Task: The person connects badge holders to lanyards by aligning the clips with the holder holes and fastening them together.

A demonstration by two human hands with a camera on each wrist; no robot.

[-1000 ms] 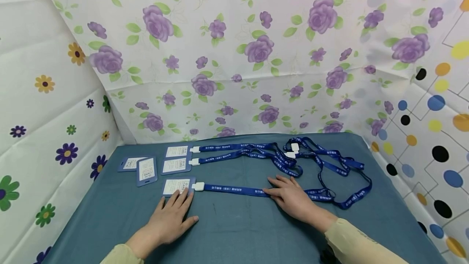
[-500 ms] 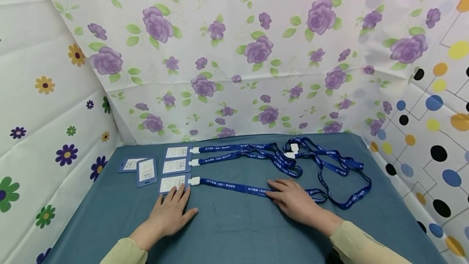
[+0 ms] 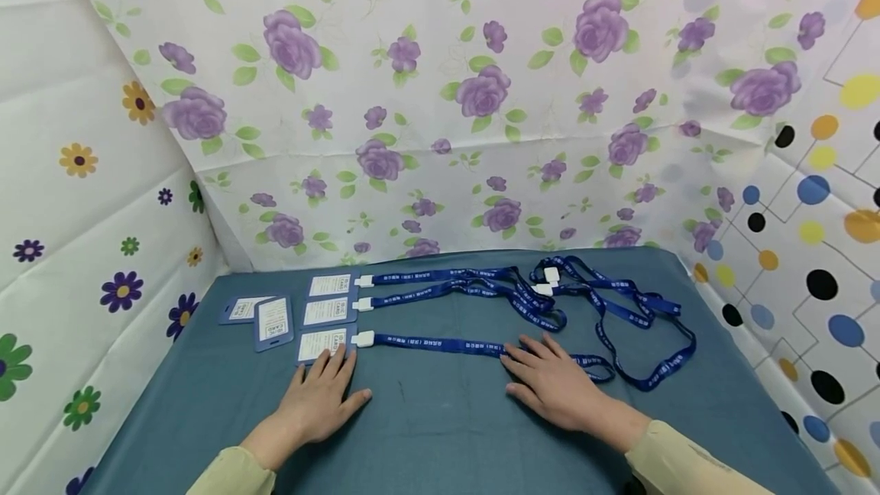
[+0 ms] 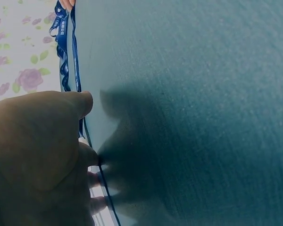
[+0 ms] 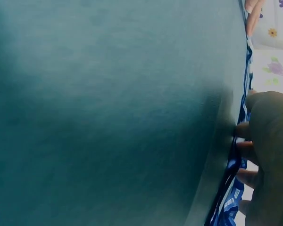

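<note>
The nearest of three blue ID card holders (image 3: 320,343) lies flat, and the fingertips of my left hand (image 3: 312,402) rest on its lower edge. A white clip (image 3: 363,338) joins it to a blue lanyard (image 3: 440,344) that runs to the right. Across that strap lie the spread fingers of my right hand (image 3: 560,388), the thumb apart on the cloth. In the left wrist view the thumb of my left hand (image 4: 42,141) stands off from the other fingers. The right wrist view has my right hand (image 5: 273,155) with its fingertips at the blue strap.
Behind lie two more badges, an upper card holder (image 3: 330,285) and a lower one (image 3: 328,312), on their own lanyards. Two loose card holders (image 3: 273,323) overlap at the left. Tangled lanyards (image 3: 639,304) lie at the back right. Patterned curtains enclose the blue-green cloth (image 3: 426,434).
The nearest badge has shifted slightly left and back, into line below the other two. Its strap now runs straighter, as my right hand has pushed it away from me.
</note>
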